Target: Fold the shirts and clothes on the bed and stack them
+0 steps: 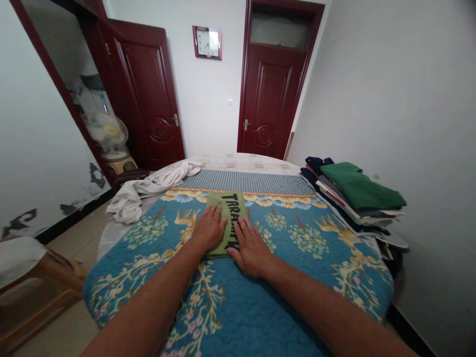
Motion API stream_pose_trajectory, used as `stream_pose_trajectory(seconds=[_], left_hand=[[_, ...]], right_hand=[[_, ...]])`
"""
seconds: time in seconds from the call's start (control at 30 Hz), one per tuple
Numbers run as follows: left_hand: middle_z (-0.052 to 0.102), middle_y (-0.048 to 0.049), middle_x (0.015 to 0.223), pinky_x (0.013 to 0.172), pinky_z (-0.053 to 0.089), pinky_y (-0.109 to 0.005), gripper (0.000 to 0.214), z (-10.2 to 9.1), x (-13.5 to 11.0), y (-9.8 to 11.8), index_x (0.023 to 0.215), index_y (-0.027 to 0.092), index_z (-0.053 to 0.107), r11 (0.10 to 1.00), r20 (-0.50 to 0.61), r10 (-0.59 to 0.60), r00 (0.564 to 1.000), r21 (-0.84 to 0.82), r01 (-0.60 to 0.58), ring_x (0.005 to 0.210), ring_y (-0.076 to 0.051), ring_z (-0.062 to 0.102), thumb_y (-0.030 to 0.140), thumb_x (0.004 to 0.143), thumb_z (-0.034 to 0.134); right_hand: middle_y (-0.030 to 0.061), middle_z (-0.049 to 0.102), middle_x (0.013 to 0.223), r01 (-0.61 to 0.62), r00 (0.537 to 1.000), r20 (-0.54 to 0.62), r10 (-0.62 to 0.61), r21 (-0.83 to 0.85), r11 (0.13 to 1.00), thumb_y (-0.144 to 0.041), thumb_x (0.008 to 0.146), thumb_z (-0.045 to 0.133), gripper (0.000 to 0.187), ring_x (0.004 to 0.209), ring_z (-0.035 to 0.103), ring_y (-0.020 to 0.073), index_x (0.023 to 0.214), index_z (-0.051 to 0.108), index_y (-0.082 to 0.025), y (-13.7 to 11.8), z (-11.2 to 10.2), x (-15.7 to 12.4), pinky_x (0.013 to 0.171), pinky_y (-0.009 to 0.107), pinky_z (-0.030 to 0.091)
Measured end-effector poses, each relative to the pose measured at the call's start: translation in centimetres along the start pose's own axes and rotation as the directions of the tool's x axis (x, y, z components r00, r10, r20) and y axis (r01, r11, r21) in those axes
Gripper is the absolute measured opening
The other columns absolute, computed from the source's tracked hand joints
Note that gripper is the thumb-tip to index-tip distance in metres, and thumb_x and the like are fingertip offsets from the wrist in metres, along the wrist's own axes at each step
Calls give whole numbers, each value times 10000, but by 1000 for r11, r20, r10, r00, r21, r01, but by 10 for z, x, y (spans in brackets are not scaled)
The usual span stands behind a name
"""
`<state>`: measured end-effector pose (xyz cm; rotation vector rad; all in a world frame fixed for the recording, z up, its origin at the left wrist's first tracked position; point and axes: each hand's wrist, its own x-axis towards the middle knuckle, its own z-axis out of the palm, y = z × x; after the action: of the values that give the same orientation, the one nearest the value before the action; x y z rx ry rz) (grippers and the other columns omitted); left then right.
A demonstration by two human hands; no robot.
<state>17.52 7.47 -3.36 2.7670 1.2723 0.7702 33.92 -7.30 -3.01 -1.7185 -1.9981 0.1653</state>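
A green garment [224, 199] with dark lettering lies folded into a narrow rectangle on the blue patterned cloth that covers the table. My left hand [208, 229] rests flat on its left side, fingers stretched toward the far end. Along the right edge lies my right hand [252, 248], also flat with its fingers spread, partly on the garment and partly on the cloth. The two hands hide parts of the garment and some of its letters.
The blue floral cloth [282, 292] spreads over the table. To the right stands a stack of folded clothes with a green garment [359, 186] on top. A crumpled white garment [143, 191] lies at the left edge. A wooden stool [48, 277] stands at the lower left.
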Motion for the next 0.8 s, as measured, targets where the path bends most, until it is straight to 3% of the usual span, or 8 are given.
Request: stream_pose_trajectory(seconds=[0.1,0.17,0.3,0.43,0.5,0.57,0.67,0.8], left_hand=[[548,-251,1593,1290,320,-510,600,3,-2,1,1526,60,532,1000,-25,-15,1000,1,15,1557,-325,438,429,1077,382],[544,-253,1596,1287,327,-514,614,3,-2,1,1533,45,526,1000,-23,-23,999,14,23,1555,-333,439,429,1081,365],[530,-251,1610,1261,365,-549,645,1,-2,4,1549,30,517,997,8,-50,999,65,50,1549,-366,438,440,1083,344],[525,-245,1615,1263,370,-545,665,1,-2,5,1553,21,516,995,2,-40,999,87,40,1556,-363,427,450,1081,331],[542,-244,1602,1271,365,-539,656,3,-2,2,1540,26,535,995,-12,-18,1000,99,19,1549,-358,442,445,1078,332],[557,-241,1588,1261,385,-542,649,7,-1,-1,1527,33,551,994,-27,-3,1000,112,6,1538,-364,459,443,1075,331],[568,-263,1568,1226,426,-570,678,13,0,-5,1515,13,556,993,-46,4,999,122,2,1523,-397,471,471,1069,333],[560,-297,1556,1187,454,-610,737,17,-6,-5,1513,-1,552,992,-92,28,995,124,-17,1521,-443,456,543,1056,356]], right_hand=[[187,207,1772,6,1000,27,-6,16,1000,-580,999,615,852,1651,161,416,1673,397,-106,-1,-6,-10,1327,632,165],[184,310,1744,3,1000,19,-4,37,999,-561,1025,578,745,1626,258,410,1628,480,-135,0,-11,-11,1310,643,208],[159,598,1557,-28,984,-171,38,62,998,-435,1101,418,516,1484,513,320,1514,601,-186,6,-26,14,1284,591,306],[171,488,1651,30,942,-334,-27,4,1000,-415,1101,417,546,1585,372,288,1537,570,-124,7,-28,70,1321,501,270],[186,429,1689,-15,957,-291,8,-23,1000,-439,1102,443,580,1611,317,295,1566,531,-104,9,-22,96,1328,502,244],[222,404,1694,-133,977,-171,126,-29,991,-483,1099,469,629,1604,320,326,1569,509,-68,13,-12,118,1315,542,243],[265,411,1673,-297,954,-26,297,4,955,-545,1101,449,701,1566,372,365,1544,496,-4,24,1,138,1286,610,246],[245,421,1673,-365,931,-21,365,12,931,-605,1077,463,767,1548,377,376,1537,490,8,31,8,151,1285,642,223]])
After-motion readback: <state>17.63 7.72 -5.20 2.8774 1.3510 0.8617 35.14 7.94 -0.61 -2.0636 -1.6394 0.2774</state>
